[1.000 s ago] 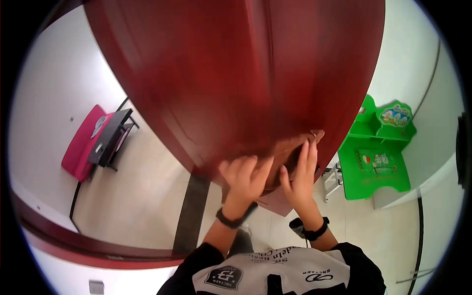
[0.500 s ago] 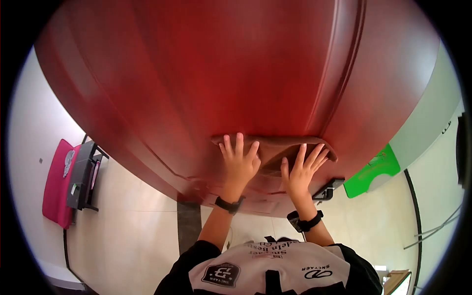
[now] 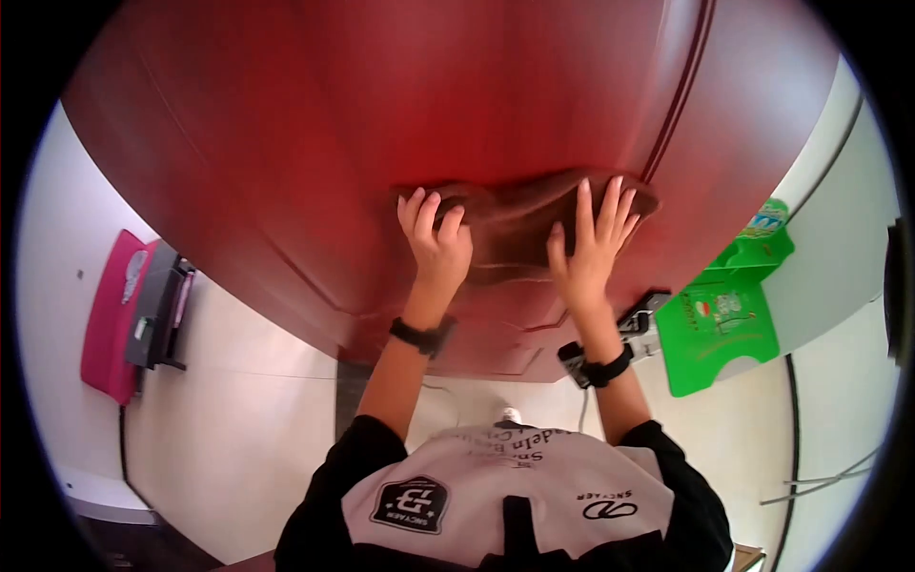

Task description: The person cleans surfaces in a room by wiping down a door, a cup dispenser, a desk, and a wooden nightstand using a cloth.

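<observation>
A brown cloth (image 3: pixel 515 229) lies spread against the face of a large red door (image 3: pixel 457 95). My left hand (image 3: pixel 437 240) presses on the left part of the cloth, its fingers bent and a little apart. On the cloth's right part my right hand (image 3: pixel 593 238) lies with fingers stretched and spread. Between the two hands the cloth shows some folds. A black band sits on each wrist. The black door handle (image 3: pixel 646 310) is to the right of my right wrist, near the door's lower edge.
At the right stands a green desk (image 3: pixel 715 334) with a shelf behind it. A pink seat (image 3: pixel 114 324) and a dark grey table (image 3: pixel 157 305) are by the left wall. Grey cables (image 3: pixel 829 481) show at the lower right, above the pale floor (image 3: pixel 248 410).
Both hands and the cloth have moved up the door since half a second ago. My left hand's fingers are more bent. The door fills more of the view than one second ago.
</observation>
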{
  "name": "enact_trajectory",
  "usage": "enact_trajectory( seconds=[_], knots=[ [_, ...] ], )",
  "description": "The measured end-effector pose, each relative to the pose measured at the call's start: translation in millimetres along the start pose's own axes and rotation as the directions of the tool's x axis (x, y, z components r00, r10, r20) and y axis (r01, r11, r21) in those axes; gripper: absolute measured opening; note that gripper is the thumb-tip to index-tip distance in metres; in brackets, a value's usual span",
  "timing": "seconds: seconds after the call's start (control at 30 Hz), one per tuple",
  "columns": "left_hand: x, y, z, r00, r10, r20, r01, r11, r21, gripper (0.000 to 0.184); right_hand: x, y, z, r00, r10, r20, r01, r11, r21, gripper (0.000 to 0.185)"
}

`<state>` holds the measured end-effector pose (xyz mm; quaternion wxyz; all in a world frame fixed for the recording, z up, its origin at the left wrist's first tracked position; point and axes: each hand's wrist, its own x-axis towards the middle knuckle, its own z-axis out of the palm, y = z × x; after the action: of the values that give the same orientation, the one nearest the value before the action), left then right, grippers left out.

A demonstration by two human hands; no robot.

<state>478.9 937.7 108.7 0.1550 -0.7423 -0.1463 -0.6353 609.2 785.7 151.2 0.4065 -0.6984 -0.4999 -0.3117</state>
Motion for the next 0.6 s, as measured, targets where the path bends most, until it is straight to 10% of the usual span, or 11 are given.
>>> enact_trajectory(
  seconds=[0.17,0.3,0.6],
  knots=[
    [12.4,-8.1,-12.1,0.993,0.088,-0.073,-0.060,0.942,0.329,0.033,21.2,0.2,13.3,0.993,-0.089,-0.078,0.094,0.993,0.066,0.063],
    [6.1,-4.0,-21.3,0.971,-0.150,0.186,0.109,0.971,0.212,0.045,42.1,-11.7,31.0,0.979,-0.183,-0.090,0.192,0.976,0.105,0.061],
    [66.4,-16.2,-45.8,0.945,-0.299,0.135,0.249,0.922,0.295,0.069,73.7,-19.6,48.0,0.938,-0.314,-0.148,0.334,0.932,0.142,0.062]
  ],
)
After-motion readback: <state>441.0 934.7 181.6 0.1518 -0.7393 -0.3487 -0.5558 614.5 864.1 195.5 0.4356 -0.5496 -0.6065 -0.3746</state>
